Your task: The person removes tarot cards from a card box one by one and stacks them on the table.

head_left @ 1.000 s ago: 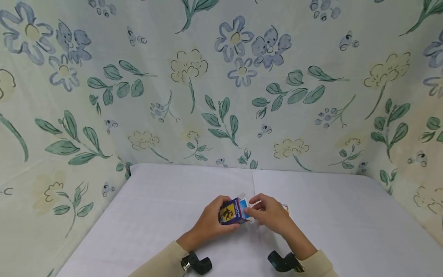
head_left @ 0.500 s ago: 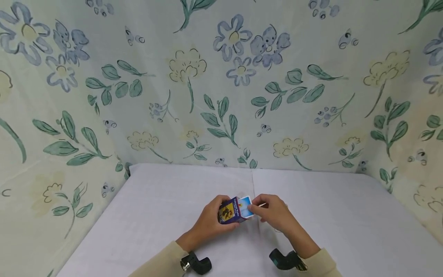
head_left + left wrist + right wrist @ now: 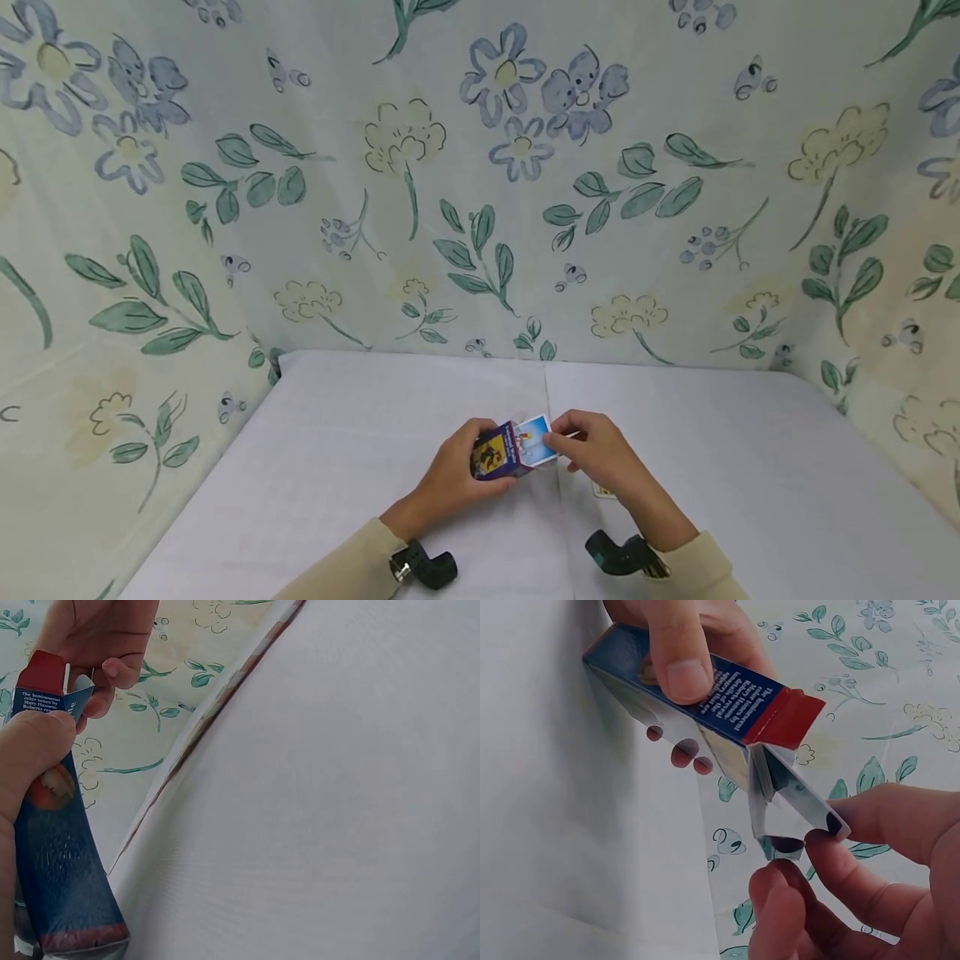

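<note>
Centrally, left fingers (image 3: 480,427) grip a glossy, oblong cardboard box (image 3: 491,457) while right fingers (image 3: 576,422) pinch a flat, blue-faced card (image 3: 534,442) jutting out.

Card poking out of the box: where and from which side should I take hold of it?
Pinch the card by its free outer end, probably best from the person's right, where the right hand pinches it. It sticks out of the open box toward that side; the left hand grips the box itself.

Behind the right hand (image 3: 600,450), a white-edged card (image 3: 602,490) is partly hidden; the left hand (image 3: 453,477) covers some lettering on the card box (image 3: 491,454) beneath its thumb.
</note>
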Tool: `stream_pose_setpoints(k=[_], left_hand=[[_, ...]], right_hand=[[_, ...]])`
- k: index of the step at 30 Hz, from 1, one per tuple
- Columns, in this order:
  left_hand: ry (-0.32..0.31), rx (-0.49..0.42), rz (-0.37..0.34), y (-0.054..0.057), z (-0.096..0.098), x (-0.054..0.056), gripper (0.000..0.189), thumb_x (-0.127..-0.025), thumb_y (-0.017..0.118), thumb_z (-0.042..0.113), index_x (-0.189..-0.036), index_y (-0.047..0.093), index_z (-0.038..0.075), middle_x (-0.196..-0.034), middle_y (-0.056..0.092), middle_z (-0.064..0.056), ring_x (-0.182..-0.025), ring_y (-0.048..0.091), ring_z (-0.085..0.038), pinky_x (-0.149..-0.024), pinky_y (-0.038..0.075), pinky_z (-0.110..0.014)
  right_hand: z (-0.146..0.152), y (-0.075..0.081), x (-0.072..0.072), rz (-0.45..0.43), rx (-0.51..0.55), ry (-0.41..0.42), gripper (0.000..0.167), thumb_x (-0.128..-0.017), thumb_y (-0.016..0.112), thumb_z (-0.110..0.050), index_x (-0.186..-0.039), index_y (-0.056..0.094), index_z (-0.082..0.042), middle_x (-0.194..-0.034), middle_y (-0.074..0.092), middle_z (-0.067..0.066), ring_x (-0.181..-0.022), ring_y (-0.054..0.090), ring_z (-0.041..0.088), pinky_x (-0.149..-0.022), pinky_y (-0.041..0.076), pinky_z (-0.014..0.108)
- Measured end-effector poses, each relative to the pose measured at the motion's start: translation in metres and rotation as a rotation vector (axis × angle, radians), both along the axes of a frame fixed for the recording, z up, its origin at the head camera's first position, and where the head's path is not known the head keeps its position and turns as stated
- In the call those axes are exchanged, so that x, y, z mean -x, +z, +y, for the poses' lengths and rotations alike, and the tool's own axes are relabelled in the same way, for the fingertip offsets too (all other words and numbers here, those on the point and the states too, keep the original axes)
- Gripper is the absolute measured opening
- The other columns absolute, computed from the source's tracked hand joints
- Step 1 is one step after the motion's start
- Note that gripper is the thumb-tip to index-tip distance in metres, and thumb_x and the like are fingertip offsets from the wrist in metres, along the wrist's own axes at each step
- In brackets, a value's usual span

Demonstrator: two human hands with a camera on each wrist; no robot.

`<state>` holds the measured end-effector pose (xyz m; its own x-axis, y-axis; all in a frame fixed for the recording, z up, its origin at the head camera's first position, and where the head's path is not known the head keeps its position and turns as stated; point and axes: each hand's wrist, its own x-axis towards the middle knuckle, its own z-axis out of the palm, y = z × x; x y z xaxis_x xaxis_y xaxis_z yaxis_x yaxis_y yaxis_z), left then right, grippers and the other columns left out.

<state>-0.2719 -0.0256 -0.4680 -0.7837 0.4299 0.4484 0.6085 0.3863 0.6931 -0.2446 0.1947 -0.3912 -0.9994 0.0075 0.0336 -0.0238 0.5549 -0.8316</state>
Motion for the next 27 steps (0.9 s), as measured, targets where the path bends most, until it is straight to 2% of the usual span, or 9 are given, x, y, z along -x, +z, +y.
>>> stream_pose_setpoints(k=[7,13,19,27], left_hand=[[0.020,0.007,0.016,0.002,-0.001,0.001,0.070,-0.077,0.077,0.050,-0.129,0.045,0.016,-0.119,0.056,0.006,-0.100,0.053,-0.007,-0.086,0.049,-0.026],[0.024,0.008,-0.007,-0.001,-0.001,0.001,0.070,-0.076,0.078,0.046,-0.130,0.045,0.016,-0.120,0.056,0.005,-0.102,0.053,-0.007,-0.087,0.049,-0.027],[0.034,0.005,-0.014,-0.002,0.000,0.001,0.069,-0.076,0.080,0.042,-0.130,0.045,0.017,-0.119,0.056,0.006,-0.101,0.053,-0.008,-0.087,0.049,-0.027],[0.030,0.015,-0.003,-0.003,0.002,0.002,0.070,-0.076,0.080,0.043,-0.130,0.045,0.017,-0.120,0.056,0.005,-0.101,0.053,-0.008,-0.086,0.049,-0.026]], right_hand=[[0.001,0.006,0.001,-0.002,0.017,-0.004,0.016,-0.087,0.070,-0.021,-0.092,0.066,-0.007,-0.086,0.065,0.004,-0.076,0.059,0.023,-0.062,0.054,0.030],[0.005,0.008,0.001,-0.001,0.036,-0.011,0.015,-0.087,0.070,-0.020,-0.092,0.066,-0.007,-0.085,0.066,0.004,-0.078,0.060,0.028,-0.061,0.054,0.031],[0.011,0.009,0.003,-0.005,0.041,-0.011,0.017,-0.089,0.068,-0.021,-0.096,0.066,-0.006,-0.087,0.068,0.005,-0.078,0.063,0.027,-0.062,0.054,0.030],[0.020,0.014,0.001,-0.071,0.101,-0.049,0.020,-0.090,0.066,-0.021,-0.101,0.062,-0.004,-0.088,0.072,0.009,-0.072,0.068,0.028,-0.057,0.053,0.032]])
